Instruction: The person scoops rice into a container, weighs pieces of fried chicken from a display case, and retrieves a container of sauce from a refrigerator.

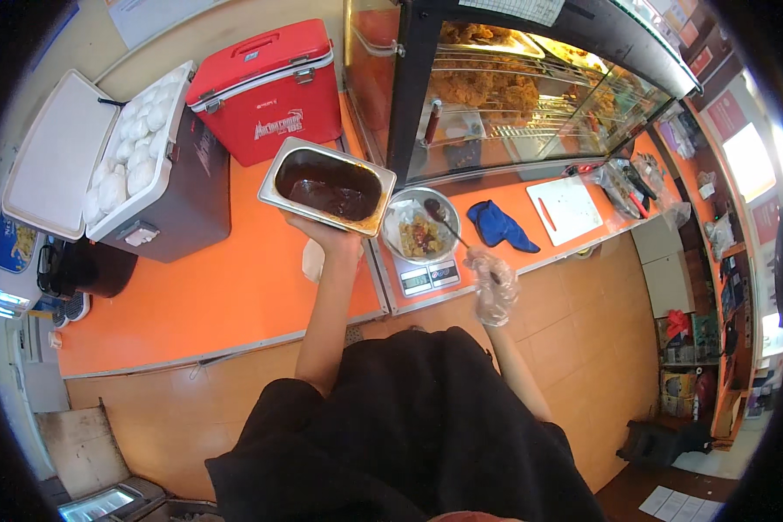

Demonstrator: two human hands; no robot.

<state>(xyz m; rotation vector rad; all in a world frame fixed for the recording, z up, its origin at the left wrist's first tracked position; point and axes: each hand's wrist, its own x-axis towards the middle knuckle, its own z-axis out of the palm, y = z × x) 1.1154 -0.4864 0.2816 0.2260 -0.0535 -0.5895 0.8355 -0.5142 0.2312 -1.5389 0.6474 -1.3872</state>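
Note:
My left hand (326,231) holds a rectangular steel pan (329,189) from beneath, tilted, with dark red-brown sauce inside. In a clear plastic glove, my right hand (494,284) grips the handle of a spoon (445,218) whose bowl is dark with sauce. The spoon's bowl is over a round steel bowl (453,203) with white paper and pieces of food topped with red sauce. That bowl stands on a digital kitchen scale (427,279) on the orange counter (248,307).
A glass display cabinet (398,111) with fried chicken stands behind. To the right lie a blue cloth (501,225) and a white cutting board (564,210). A red cooler (267,98) and an open grey cooler (189,196) with white wrapped bundles stand left.

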